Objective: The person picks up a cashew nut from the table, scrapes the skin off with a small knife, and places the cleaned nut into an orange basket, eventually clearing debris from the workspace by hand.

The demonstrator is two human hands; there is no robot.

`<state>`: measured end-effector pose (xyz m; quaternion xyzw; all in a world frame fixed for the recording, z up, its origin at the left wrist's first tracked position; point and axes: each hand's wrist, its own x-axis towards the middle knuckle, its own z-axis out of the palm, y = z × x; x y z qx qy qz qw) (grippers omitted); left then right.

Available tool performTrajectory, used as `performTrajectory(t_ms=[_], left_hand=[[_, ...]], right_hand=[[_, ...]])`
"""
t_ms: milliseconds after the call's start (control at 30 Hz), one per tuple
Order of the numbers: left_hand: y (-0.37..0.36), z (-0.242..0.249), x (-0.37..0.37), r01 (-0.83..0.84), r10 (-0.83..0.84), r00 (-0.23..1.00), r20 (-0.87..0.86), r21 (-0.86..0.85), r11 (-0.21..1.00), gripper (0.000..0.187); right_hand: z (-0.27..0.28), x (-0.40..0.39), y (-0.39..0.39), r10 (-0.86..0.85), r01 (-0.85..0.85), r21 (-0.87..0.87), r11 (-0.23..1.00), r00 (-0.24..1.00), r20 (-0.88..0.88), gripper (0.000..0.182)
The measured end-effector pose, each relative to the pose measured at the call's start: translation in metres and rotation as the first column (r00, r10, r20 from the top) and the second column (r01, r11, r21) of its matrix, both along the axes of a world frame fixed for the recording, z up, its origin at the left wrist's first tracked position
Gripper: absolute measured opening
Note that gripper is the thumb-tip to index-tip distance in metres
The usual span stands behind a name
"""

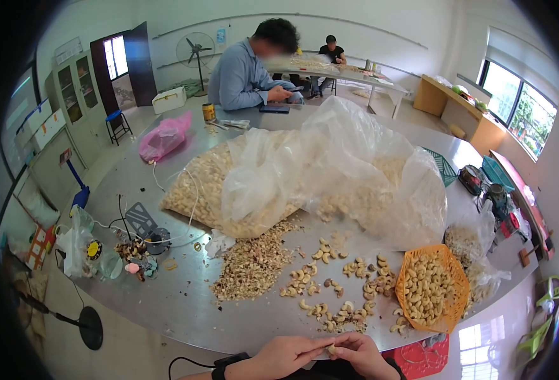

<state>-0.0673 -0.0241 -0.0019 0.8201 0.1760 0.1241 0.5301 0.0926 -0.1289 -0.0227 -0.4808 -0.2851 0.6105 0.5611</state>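
At the near table edge, a pale cashew nut [332,349] is pinched between my two hands. My left hand [287,354] has its fingers pressed together, with their tips against the nut. From the other side, the curled thumb and fingers of my right hand [359,354] grip it. Just beyond lie loose cashews [349,310] in scattered clusters. An orange plastic basket [462,297] full of cashews stands to the right. Left of the clusters spreads a heap of broken nut bits and skins [251,269].
Large clear plastic bags [355,164] of cashews fill the table's middle. Cables and small items surround a dark device [158,239] at left. A pink bag [165,138] lies farther back. Across the table a person [241,76] holds a phone; another person [331,54] sits beyond.
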Motion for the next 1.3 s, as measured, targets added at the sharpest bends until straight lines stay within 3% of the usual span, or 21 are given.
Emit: performTrajectory(t_ms=[700, 767, 1100, 1167, 1300], left_hand=[[-0.0017, -0.0006, 0.0065, -0.004, 0.003, 0.999, -0.045, -0.033, 0.999, 0.03], [-0.0026, -0.0027, 0.0055, -0.064, 0.063, 0.997, 0.046, 0.014, 0.998, 0.025], [-0.0026, -0.0003, 0.0057, -0.01, 0.01, 1.0, -0.019, 0.009, 1.0, 0.03], [-0.004, 0.0008, 0.0056, -0.073, 0.073, 0.994, 0.083, 0.001, 0.997, 0.024], [-0.0043, 0.0001, 0.0056, -0.061, 0.061, 0.996, 0.066, -0.007, 0.998, 0.024]], right_hand=[[-0.0061, 0.0057, -0.0004, -0.013, 0.016, 0.052, 0.999, 0.998, -0.054, 0.015], [-0.0068, 0.0056, -0.0003, -0.012, 0.014, 0.052, 0.999, 0.999, -0.048, 0.015], [-0.0088, 0.0051, -0.0012, -0.015, 0.018, 0.057, 0.998, 0.999, -0.045, 0.017], [-0.0071, 0.0055, -0.0011, -0.002, 0.004, 0.058, 0.998, 0.999, -0.046, 0.017], [-0.0076, 0.0055, -0.0014, 0.001, 0.002, 0.067, 0.998, 0.999, -0.041, 0.017]])
